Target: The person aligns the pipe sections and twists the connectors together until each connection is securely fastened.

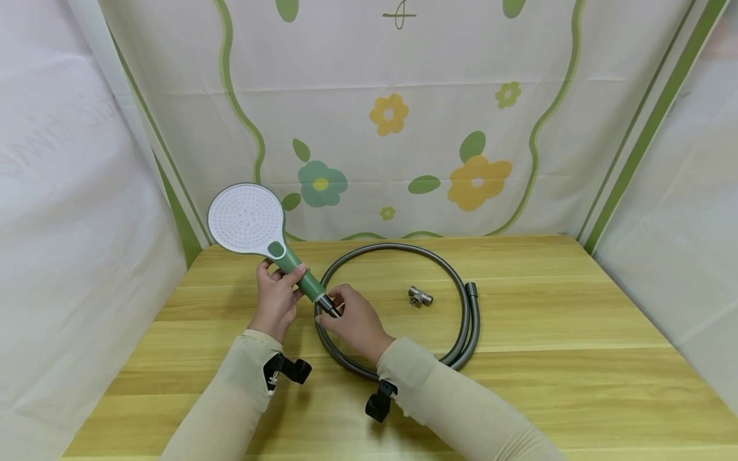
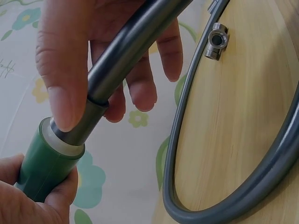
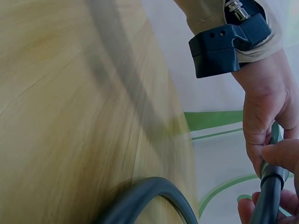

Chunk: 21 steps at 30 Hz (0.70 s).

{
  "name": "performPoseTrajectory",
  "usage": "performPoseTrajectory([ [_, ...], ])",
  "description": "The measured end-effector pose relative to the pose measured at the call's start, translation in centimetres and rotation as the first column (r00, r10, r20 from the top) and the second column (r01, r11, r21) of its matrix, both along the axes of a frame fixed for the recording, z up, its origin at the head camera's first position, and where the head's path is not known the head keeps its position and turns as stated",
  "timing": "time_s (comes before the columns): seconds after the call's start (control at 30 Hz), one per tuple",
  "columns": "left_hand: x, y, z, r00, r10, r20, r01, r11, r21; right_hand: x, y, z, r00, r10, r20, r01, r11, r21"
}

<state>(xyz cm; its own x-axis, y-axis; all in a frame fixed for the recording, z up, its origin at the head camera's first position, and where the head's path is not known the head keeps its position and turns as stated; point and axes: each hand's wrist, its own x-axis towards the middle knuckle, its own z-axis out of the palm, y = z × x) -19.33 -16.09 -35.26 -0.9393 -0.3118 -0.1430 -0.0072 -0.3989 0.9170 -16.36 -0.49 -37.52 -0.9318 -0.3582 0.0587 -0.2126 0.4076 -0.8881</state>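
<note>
A shower head (image 1: 246,219) with a round white spray face and a green handle (image 2: 51,163) is held up over the left part of the table. My left hand (image 1: 275,299) grips that handle in the head view. At the handle's lower end, my right hand (image 1: 359,323) pinches the dark connector (image 2: 85,122) of a grey shower hose (image 1: 398,246). The connector sits against the handle's white rim; whether its thread is engaged is hidden. In the right wrist view, the hose runs down from the fingers. Its remaining length loops on the table.
A small metal tee fitting (image 1: 420,296) lies inside the hose loop. The hose's other end (image 1: 471,290) rests to the right of it. Printed fabric walls (image 1: 357,57) enclose the wooden table (image 1: 576,384) at the back and sides.
</note>
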Motion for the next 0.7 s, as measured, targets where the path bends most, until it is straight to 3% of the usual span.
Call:
performPoseTrajectory([
  [0.7,0.08,0.04,0.2,1.0,0.005,0.015,-0.005,1.0,-0.006,-0.03,-0.16,-0.09,1.0,-0.018,-0.022,0.017,0.999,-0.027],
])
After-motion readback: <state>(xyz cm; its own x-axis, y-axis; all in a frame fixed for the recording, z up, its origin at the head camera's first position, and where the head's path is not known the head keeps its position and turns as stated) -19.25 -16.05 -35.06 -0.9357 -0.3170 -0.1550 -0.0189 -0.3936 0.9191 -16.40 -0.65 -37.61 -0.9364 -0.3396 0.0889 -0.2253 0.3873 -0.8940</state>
